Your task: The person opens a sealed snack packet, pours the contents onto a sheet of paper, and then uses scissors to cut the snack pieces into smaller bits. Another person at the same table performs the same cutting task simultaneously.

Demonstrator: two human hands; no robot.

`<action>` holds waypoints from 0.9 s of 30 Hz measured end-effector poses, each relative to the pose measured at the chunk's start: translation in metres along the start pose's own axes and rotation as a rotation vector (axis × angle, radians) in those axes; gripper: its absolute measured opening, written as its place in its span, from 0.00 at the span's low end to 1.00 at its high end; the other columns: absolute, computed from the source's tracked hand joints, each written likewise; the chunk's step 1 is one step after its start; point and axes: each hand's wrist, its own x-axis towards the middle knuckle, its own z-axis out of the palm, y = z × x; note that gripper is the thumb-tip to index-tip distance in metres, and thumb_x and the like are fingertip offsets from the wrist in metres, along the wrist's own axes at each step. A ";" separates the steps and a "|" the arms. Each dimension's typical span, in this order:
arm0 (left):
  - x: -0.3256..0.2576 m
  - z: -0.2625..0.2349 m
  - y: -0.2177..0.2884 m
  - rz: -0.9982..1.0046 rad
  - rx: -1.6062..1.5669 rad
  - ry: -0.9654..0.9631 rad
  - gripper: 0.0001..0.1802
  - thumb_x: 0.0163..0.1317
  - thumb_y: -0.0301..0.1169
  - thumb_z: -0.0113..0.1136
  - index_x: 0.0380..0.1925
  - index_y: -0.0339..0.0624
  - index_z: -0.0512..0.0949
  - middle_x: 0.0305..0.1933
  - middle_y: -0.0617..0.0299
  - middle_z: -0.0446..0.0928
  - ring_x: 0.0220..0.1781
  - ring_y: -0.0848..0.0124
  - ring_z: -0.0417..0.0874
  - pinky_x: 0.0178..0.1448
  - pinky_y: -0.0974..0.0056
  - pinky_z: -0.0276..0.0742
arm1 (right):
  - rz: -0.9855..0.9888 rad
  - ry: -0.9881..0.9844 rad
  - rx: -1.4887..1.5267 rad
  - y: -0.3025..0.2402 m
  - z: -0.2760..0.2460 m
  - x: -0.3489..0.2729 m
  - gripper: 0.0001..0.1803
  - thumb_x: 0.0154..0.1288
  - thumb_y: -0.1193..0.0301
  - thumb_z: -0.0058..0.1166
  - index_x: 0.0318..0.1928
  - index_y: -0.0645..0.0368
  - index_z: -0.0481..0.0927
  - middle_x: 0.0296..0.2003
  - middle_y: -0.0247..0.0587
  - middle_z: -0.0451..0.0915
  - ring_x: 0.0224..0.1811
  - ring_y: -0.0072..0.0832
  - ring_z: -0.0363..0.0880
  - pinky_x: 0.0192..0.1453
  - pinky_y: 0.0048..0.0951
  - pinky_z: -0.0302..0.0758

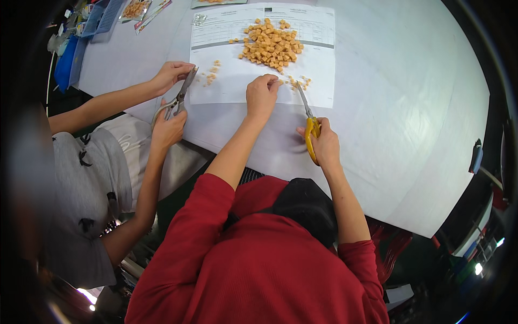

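Orange cubes (271,46): heaped just beyond the left grip (261,97).
Small pale bits (305,84): scattered right of the left grip, near the scissor tip.
Yellow-handled scissors (311,132): in the right grip (327,144), blades pointing away from the person.
Left grip: fingertips narrow, beside a small bit; I cannot tell whether they hold it.
Right grip: wrapped around the yellow handles.
Printed sheet (232,92): under the cubes, beyond both grips.
Co-worker's 2 hands (168,129): left of the left grip, with grey scissors (181,100).
Table (404,119): pale, below both grips.
Blue basket (109,17): far left, beyond the left grip.
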 end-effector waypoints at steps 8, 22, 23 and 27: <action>0.004 0.000 0.011 -0.035 -0.052 -0.089 0.05 0.56 0.26 0.63 0.32 0.38 0.81 0.32 0.57 0.83 0.34 0.70 0.84 0.41 0.67 0.78 | 0.001 -0.038 0.046 0.001 -0.004 -0.002 0.36 0.55 0.46 0.62 0.51 0.63 0.70 0.34 0.55 0.82 0.38 0.48 0.82 0.42 0.42 0.76; 0.003 -0.024 0.017 -0.539 -0.927 -0.277 0.10 0.61 0.22 0.60 0.43 0.30 0.77 0.41 0.53 0.80 0.41 0.67 0.83 0.49 0.66 0.82 | -0.121 -0.073 0.050 -0.016 -0.008 -0.013 0.36 0.55 0.48 0.64 0.53 0.63 0.68 0.39 0.54 0.81 0.43 0.46 0.80 0.47 0.39 0.75; 0.002 -0.025 0.018 -0.545 -0.923 -0.292 0.10 0.61 0.22 0.59 0.43 0.30 0.77 0.41 0.53 0.80 0.41 0.67 0.83 0.49 0.66 0.82 | -0.120 -0.072 0.049 -0.015 -0.007 -0.013 0.37 0.55 0.47 0.64 0.53 0.63 0.68 0.40 0.53 0.80 0.43 0.47 0.80 0.46 0.40 0.75; 0.002 -0.032 0.024 -0.548 -0.922 -0.325 0.11 0.61 0.22 0.59 0.44 0.30 0.77 0.42 0.53 0.80 0.41 0.67 0.83 0.49 0.66 0.82 | -0.122 -0.069 0.046 -0.013 -0.006 -0.010 0.38 0.53 0.45 0.63 0.51 0.63 0.69 0.40 0.52 0.80 0.42 0.48 0.80 0.43 0.42 0.76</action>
